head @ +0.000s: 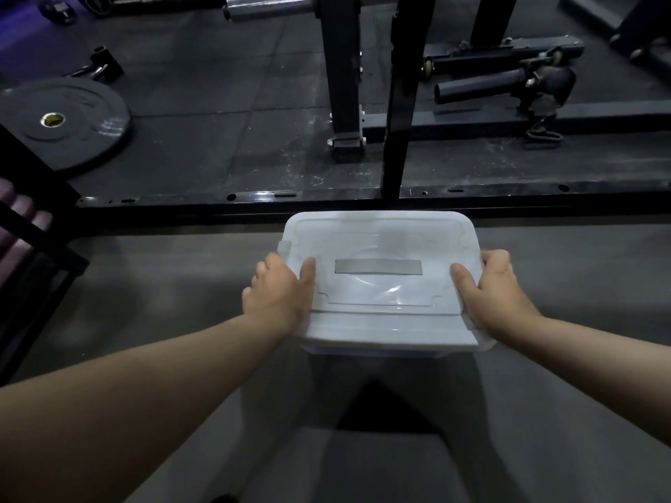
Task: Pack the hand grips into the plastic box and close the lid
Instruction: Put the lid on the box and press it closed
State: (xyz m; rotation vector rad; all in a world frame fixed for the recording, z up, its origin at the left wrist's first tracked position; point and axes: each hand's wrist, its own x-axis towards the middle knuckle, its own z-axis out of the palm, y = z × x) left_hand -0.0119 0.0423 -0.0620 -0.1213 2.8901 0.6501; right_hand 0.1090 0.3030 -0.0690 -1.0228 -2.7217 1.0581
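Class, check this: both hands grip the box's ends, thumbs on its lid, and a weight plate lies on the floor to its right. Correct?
No: the head view shows the weight plate to the left. The left hand and right hand do grip the box, thumbs on its lid.

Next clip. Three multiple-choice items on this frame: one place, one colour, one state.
1. The weight plate lies: A on the floor, left of the plastic box; B on top of it; C in a hand.
2. The strip on the lid is: A red; B green; C grey.
3. The lid is: A missing; B on the plastic box; C on the floor.
Key: 1 A, it lies flat, far left; 2 C, a dull grey rectangle; 3 B, left hand and right hand grip the plastic box at its ends, thumbs on the lid.
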